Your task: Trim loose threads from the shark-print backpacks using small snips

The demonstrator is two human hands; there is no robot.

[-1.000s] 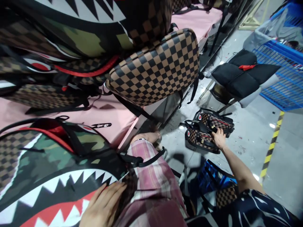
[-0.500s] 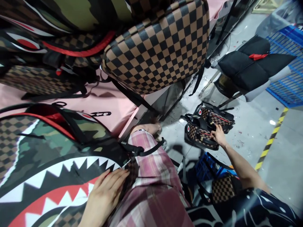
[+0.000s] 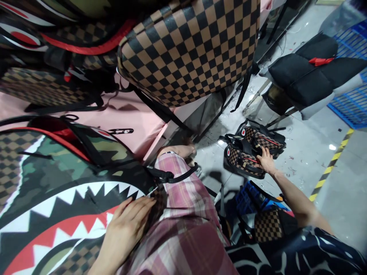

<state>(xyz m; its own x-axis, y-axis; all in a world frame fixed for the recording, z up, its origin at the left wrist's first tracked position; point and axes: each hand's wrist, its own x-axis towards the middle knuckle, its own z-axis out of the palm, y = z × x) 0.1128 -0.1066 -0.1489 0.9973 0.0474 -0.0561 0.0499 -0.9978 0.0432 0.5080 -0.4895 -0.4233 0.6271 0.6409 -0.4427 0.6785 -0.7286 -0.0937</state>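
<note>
A large backpack with a camouflage and shark-mouth print lies at the lower left, its red-lined top partly open. My left hand rests flat on its near side edge, fingers stretched out. Far to the right, my right arm reaches down to two small checkered bags with red trim and black straps, standing side by side on the floor. At the inner edge of the nearer one is my right hand, its fingers slightly bent and apart. The fingertips seem to touch the bag; nothing is lifted.
A checkered backpack overhangs the pink-covered table, beside more shark-print bags. A stool with a black cushion and a blue crate stand at right. Another checkered bag is near my side. Yellow-black tape marks the floor.
The view has shifted slightly. My right hand has moved a little right and up along the small bags, its fingers more spread. My left hand stays on the shark-print backpack.
</note>
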